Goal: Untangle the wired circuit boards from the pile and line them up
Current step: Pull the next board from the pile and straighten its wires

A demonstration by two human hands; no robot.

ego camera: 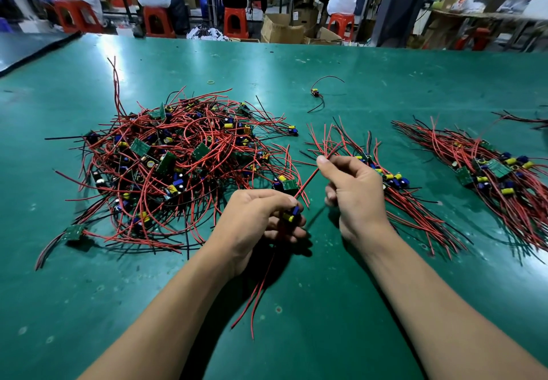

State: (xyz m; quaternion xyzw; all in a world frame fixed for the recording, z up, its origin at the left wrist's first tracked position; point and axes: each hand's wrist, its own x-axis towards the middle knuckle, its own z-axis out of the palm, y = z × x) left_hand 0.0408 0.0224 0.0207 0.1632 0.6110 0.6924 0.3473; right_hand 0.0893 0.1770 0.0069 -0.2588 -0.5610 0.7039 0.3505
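Observation:
A tangled pile (178,160) of small green circuit boards with red and black wires lies on the green table (355,77), left of centre. My left hand (258,219) grips one board (292,215) with blue and yellow parts; its wires hang down toward me. My right hand (353,190) pinches a red wire (308,182) that runs from that board up to my fingertips. Behind my right hand lies a lined-up row of boards (391,178), wires combed one way. A second, bigger row (489,172) sits further right.
A single wired board (315,92) lies alone further back, with a small rubber band (211,82) to its left. Across the table's far edge, people sit on orange stools (235,22) beside cardboard boxes (281,28).

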